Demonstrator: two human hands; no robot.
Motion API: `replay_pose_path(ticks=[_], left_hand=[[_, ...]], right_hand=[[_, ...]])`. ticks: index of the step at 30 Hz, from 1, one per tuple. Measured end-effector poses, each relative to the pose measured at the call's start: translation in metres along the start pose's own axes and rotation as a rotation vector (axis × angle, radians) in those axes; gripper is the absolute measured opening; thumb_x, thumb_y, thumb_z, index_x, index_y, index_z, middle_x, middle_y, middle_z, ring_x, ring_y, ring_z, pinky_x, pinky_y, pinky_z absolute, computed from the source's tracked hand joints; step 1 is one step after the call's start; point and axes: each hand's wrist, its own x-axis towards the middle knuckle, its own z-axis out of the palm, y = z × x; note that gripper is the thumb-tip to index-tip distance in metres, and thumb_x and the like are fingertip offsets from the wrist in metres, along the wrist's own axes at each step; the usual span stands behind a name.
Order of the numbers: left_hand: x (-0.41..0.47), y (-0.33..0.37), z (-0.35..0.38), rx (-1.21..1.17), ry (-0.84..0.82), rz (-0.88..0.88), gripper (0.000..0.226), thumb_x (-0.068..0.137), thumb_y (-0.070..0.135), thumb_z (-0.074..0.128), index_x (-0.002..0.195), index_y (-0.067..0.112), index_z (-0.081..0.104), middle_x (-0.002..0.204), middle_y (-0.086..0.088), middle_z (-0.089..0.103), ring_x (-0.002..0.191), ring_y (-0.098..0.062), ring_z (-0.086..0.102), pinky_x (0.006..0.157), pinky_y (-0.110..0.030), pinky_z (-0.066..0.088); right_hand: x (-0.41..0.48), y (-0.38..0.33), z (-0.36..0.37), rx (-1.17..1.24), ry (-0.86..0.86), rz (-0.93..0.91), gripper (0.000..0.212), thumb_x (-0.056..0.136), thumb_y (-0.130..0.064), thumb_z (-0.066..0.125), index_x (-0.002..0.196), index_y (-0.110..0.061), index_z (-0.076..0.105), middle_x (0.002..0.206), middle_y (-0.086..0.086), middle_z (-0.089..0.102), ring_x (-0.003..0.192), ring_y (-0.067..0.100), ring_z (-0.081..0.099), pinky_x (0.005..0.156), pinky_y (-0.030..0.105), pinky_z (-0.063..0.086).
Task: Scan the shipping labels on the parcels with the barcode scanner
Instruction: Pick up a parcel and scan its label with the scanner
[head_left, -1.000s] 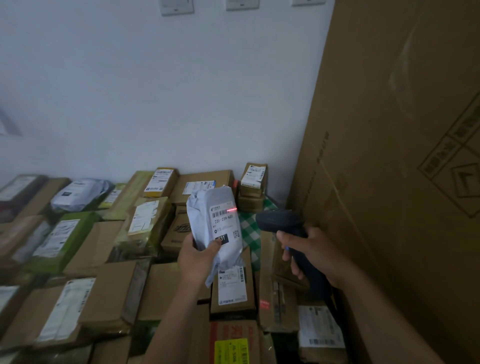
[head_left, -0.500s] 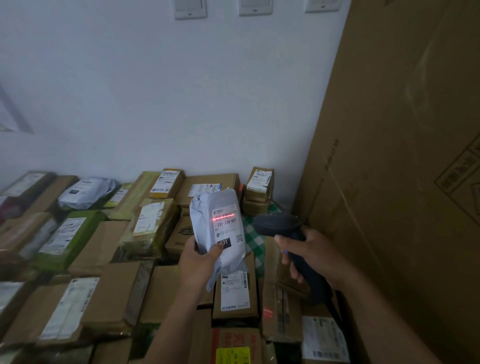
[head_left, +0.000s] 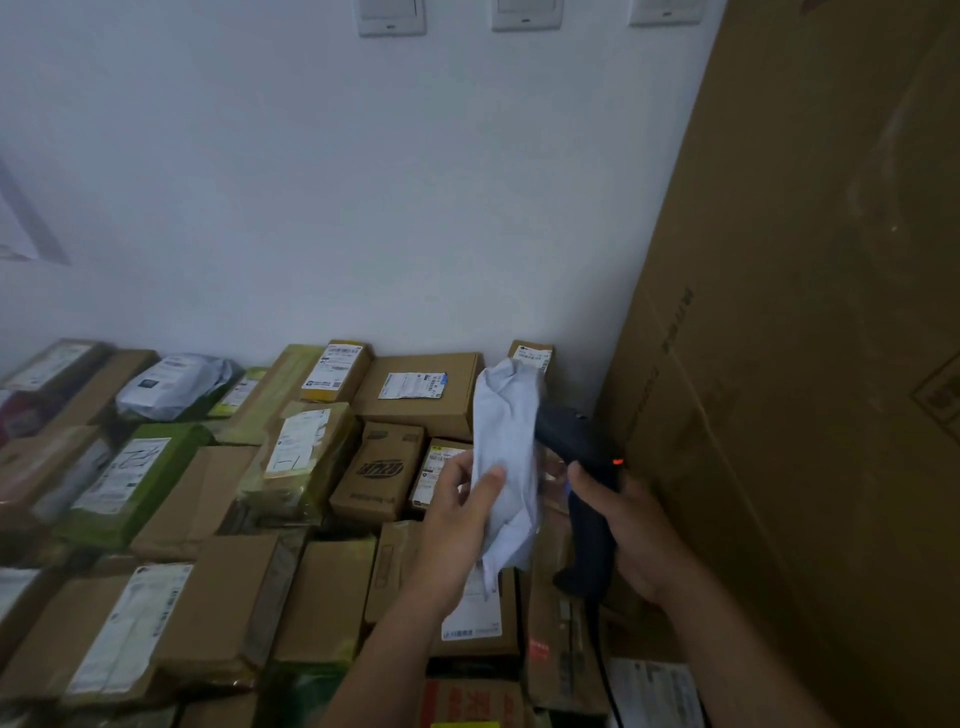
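Observation:
My left hand grips a soft white plastic mailer and holds it upright above the pile; its plain back faces me and its label is hidden. Just to the right, my right hand grips the handle of the black barcode scanner, whose head points at the mailer's far side. A small red light glows on the scanner's back. Below lie several cardboard parcels with white shipping labels facing up.
A tall cardboard sheet leans along the whole right side, close to my right hand. A white wall with light switches stands behind the pile. A grey bagged parcel and a green-wrapped box lie at the left.
My left hand has turned the mailer, so its label, lit by the red scan line before, now faces away. The mailer has moved right, in front of the scanner's head.

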Motion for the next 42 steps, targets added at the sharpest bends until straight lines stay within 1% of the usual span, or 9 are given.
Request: replay_pose_path(ticks=[5, 8, 12, 15, 22, 26, 29, 36, 42], left_hand=[[0.017, -0.005, 0.002, -0.041, -0.141, -0.063, 0.034, 0.096, 0.029, 0.059, 0.127, 0.035, 0.048, 0.121, -0.007, 0.064, 0.099, -0.029, 0.070, 0.072, -0.034, 0.058], [0.036, -0.013, 0.004, 0.082, -0.064, -0.087, 0.036, 0.092, 0.030, 0.066, 0.122, 0.034, 0.047, 0.121, -0.006, 0.063, 0.092, -0.025, 0.071, 0.062, -0.025, 0.056], [0.074, -0.030, 0.003, 0.326, 0.134, -0.086, 0.063, 0.086, 0.032, 0.073, 0.137, 0.025, 0.036, 0.133, -0.005, 0.048, 0.101, -0.022, 0.063, 0.057, -0.023, 0.056], [0.110, -0.046, 0.002, 0.529, 0.215, -0.086, 0.074, 0.083, 0.035, 0.075, 0.143, 0.018, 0.035, 0.139, -0.010, 0.041, 0.120, -0.030, 0.051, 0.086, -0.046, 0.057], [0.171, -0.097, 0.032, 0.881, 0.072, -0.053, 0.083, 0.078, 0.042, 0.077, 0.145, 0.025, 0.032, 0.138, -0.010, 0.041, 0.126, -0.030, 0.044, 0.098, -0.045, 0.048], [0.187, -0.123, 0.045, 0.971, 0.160, -0.077, 0.076, 0.076, 0.044, 0.076, 0.139, 0.025, 0.037, 0.130, -0.013, 0.047, 0.118, -0.031, 0.047, 0.088, -0.038, 0.042], [0.192, -0.137, 0.050, 1.057, 0.207, -0.061, 0.071, 0.080, 0.048, 0.072, 0.136, 0.021, 0.038, 0.131, -0.016, 0.043, 0.120, -0.034, 0.044, 0.094, -0.044, 0.043], [0.196, -0.154, 0.038, 1.050, -0.028, -0.179, 0.060, 0.095, 0.047, 0.057, 0.143, 0.016, 0.042, 0.150, -0.019, 0.029, 0.136, -0.038, 0.032, 0.108, -0.044, 0.035], [0.149, -0.112, 0.049, 0.777, 0.125, 0.112, 0.038, 0.098, 0.033, 0.059, 0.131, 0.014, 0.059, 0.129, -0.005, 0.056, 0.114, -0.018, 0.057, 0.093, -0.029, 0.045]], right_hand=[[0.009, 0.003, -0.008, 0.134, 0.030, 0.077, 0.046, 0.072, -0.037, 0.073, 0.108, -0.009, 0.069, 0.100, 0.013, 0.076, 0.092, 0.027, 0.074, 0.068, 0.034, 0.061], [0.019, 0.003, -0.016, 0.080, 0.055, 0.099, 0.049, 0.073, -0.037, 0.072, 0.109, -0.005, 0.067, 0.104, 0.018, 0.074, 0.098, 0.033, 0.072, 0.085, 0.046, 0.058], [0.032, 0.004, -0.033, 0.014, 0.100, 0.082, 0.051, 0.072, -0.041, 0.071, 0.105, -0.003, 0.067, 0.095, 0.010, 0.077, 0.090, 0.025, 0.075, 0.073, 0.032, 0.059], [0.042, 0.007, -0.049, 0.006, 0.131, 0.101, 0.048, 0.073, -0.043, 0.070, 0.099, -0.003, 0.067, 0.089, 0.008, 0.077, 0.084, 0.024, 0.075, 0.065, 0.025, 0.058], [0.061, 0.025, -0.064, 0.024, 0.228, 0.151, 0.050, 0.070, -0.045, 0.072, 0.096, -0.002, 0.068, 0.083, 0.012, 0.075, 0.076, 0.026, 0.075, 0.057, 0.024, 0.057], [0.066, 0.034, -0.067, -0.022, 0.242, 0.158, 0.050, 0.070, -0.048, 0.069, 0.097, -0.006, 0.068, 0.081, 0.008, 0.075, 0.072, 0.023, 0.075, 0.054, 0.021, 0.055], [0.067, 0.040, -0.069, -0.063, 0.249, 0.189, 0.046, 0.073, -0.048, 0.068, 0.097, -0.009, 0.068, 0.077, 0.005, 0.075, 0.065, 0.019, 0.073, 0.052, 0.019, 0.053], [0.060, 0.049, -0.075, -0.193, 0.291, 0.220, 0.038, 0.088, -0.043, 0.066, 0.086, -0.005, 0.069, 0.058, 0.004, 0.066, 0.048, 0.012, 0.062, 0.044, 0.014, 0.046], [0.046, 0.048, -0.073, -0.256, 0.460, 0.195, 0.029, 0.085, -0.042, 0.071, 0.082, -0.014, 0.071, 0.075, 0.003, 0.072, 0.069, 0.017, 0.070, 0.059, 0.028, 0.051]])
